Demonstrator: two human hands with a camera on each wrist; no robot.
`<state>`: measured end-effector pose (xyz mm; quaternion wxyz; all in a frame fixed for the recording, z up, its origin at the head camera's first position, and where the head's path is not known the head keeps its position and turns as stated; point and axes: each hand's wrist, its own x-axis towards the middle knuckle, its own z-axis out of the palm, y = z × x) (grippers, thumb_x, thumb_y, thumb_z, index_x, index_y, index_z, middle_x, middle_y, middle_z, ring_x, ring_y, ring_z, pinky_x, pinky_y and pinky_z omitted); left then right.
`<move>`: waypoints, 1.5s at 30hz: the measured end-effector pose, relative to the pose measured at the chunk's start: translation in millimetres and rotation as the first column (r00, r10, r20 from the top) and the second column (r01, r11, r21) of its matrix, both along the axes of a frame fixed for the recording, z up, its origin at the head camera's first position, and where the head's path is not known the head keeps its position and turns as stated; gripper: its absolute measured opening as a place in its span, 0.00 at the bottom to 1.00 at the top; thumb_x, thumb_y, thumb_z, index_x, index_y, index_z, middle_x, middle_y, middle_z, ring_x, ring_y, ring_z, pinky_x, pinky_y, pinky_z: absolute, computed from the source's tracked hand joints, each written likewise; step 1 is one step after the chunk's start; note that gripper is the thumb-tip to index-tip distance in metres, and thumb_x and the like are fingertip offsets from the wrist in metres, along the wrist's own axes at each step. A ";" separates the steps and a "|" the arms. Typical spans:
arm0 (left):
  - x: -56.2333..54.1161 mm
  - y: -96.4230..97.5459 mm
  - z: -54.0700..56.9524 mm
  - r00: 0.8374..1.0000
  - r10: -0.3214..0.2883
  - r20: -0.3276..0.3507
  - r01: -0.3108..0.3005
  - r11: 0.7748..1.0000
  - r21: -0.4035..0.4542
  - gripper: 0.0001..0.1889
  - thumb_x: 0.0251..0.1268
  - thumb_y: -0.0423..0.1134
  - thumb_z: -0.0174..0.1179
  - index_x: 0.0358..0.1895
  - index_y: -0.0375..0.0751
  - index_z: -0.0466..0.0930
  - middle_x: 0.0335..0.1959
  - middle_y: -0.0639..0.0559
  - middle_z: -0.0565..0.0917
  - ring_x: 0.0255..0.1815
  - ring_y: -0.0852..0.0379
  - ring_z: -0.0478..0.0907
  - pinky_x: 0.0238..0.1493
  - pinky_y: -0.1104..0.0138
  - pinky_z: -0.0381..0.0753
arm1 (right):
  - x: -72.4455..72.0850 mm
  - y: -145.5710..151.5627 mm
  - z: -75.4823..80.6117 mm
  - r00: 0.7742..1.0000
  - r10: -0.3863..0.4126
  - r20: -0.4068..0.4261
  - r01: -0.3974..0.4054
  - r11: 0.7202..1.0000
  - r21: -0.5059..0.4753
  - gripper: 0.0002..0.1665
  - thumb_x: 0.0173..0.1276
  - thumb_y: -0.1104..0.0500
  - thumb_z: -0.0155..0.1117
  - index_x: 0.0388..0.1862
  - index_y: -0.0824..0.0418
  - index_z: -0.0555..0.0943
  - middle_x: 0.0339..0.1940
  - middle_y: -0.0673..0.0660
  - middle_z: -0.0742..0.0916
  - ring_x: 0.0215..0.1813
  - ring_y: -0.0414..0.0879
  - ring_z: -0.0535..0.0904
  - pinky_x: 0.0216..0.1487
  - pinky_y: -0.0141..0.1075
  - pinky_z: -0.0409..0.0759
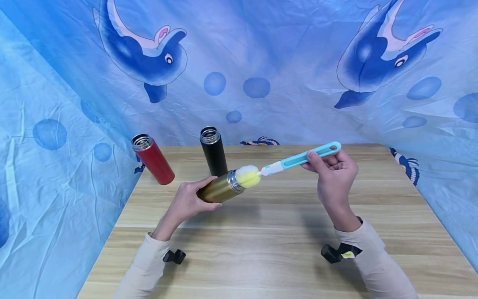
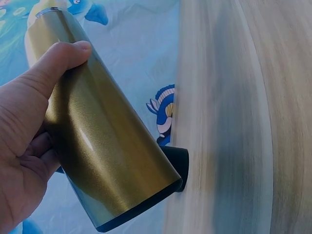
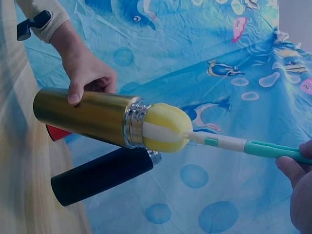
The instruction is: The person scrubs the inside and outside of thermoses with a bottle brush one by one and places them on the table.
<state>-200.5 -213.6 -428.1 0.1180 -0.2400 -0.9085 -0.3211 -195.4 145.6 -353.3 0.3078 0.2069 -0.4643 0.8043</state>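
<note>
Over the wood-grain tabletop, the left hand curls round the gold bottle, tilting it rightward, apparently to align its mouth with the sponge brush, whose handle the right hand pinches. Behind stand an uncapped red bottle and black bottle; dolphin-printed blue cloth walls the space.

Head view from above, fwd/down; wrist views closer; gold btl in all.
</note>
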 end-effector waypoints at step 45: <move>-2.0 -3.0 -0.6 0.999 -0.020 -0.042 0.021 0.999 0.027 0.38 0.40 0.47 0.85 0.61 0.44 0.84 0.46 0.46 0.90 0.36 0.56 0.84 0.37 0.60 0.85 | -0.1 6.9 -7.3 0.996 -0.067 -0.052 0.062 0.995 -0.083 0.07 0.62 0.81 0.65 0.36 0.82 0.75 0.28 0.69 0.88 0.31 0.53 0.90 0.32 0.39 0.87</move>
